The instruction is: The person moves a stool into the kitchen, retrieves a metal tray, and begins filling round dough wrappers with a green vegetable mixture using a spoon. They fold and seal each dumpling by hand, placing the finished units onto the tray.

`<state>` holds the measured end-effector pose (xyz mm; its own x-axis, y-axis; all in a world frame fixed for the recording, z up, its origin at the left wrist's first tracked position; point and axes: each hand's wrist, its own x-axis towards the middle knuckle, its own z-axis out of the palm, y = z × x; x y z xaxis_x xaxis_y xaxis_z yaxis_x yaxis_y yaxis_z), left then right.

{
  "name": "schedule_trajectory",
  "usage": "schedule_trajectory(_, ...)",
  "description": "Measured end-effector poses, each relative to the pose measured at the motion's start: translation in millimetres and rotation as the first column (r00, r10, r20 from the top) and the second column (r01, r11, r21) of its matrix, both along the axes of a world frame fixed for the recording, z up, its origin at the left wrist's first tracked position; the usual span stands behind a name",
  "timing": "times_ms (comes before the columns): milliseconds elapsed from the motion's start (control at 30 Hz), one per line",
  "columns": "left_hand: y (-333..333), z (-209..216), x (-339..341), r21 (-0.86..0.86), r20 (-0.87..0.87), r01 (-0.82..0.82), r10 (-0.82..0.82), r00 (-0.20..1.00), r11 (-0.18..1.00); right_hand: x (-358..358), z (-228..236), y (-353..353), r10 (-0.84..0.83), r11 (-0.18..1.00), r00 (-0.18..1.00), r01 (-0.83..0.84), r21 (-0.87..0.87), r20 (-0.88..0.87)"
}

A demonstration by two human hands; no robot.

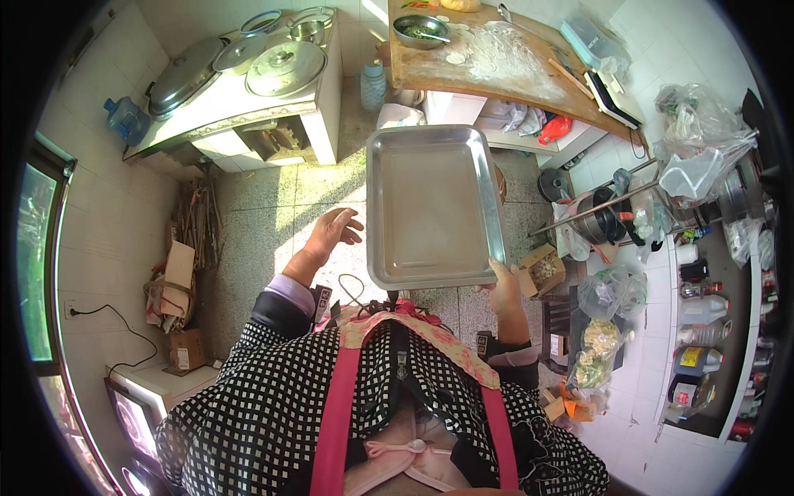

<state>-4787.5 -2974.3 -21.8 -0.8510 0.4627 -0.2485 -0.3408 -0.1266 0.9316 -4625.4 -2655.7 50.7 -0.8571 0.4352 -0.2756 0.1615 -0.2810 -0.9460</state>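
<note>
A rectangular metal tray (430, 207) with a raised rim is held out in front of my body, its inside bare. My right hand (504, 285) grips it at the near right corner, thumb over the rim and the other fingers mostly hidden under it. To the left of the tray, my left hand (333, 231) is in the air, apart from it, with fingers loosely spread and nothing in them.
Ahead stands a floured wooden worktop (496, 62) with a bowl of chopped greens (422, 31). A tiled stove (223, 116) with lidded pans is at the far left. Firewood (197, 223) leans by the left wall. Shelves of bottles (703, 310) line the right side, near a cardboard box (542, 269).
</note>
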Motion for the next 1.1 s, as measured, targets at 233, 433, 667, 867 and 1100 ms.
schedule_trajectory(233, -57, -40, -52, -0.338, 0.018, -0.385, 0.415, 0.91, 0.859, -129, 16, 62, 0.027, 1.0, 1.0, -0.026, -0.013, 0.014)
schedule_trajectory(433, -81, -88, -115, -0.376, 0.012, -0.522, 0.567, 0.824, 0.766, -225, 10, 64, 0.042, 0.998, 0.998, -0.044, 0.047, 0.035)
schedule_trajectory(667, -63, -70, -239, -0.331, 0.105, -0.455, 0.511, 0.853, 0.827, -366, 15, 42, 0.212, 0.971, 0.971, -0.222, 0.083, 0.111)
schedule_trajectory(867, -40, -23, -311, -0.09, 0.12, -0.256, 0.266, 0.957, 0.962, -472, -21, -6, 0.491, 0.871, 0.863, -0.49, -0.042, 0.114)
schedule_trajectory(1100, -11, -26, -343, -0.388, 0.0, -0.587, 0.637, 0.771, 0.71, -559, -26, -9, 0.811, 0.584, 0.576, -0.805, -0.102, 0.097)
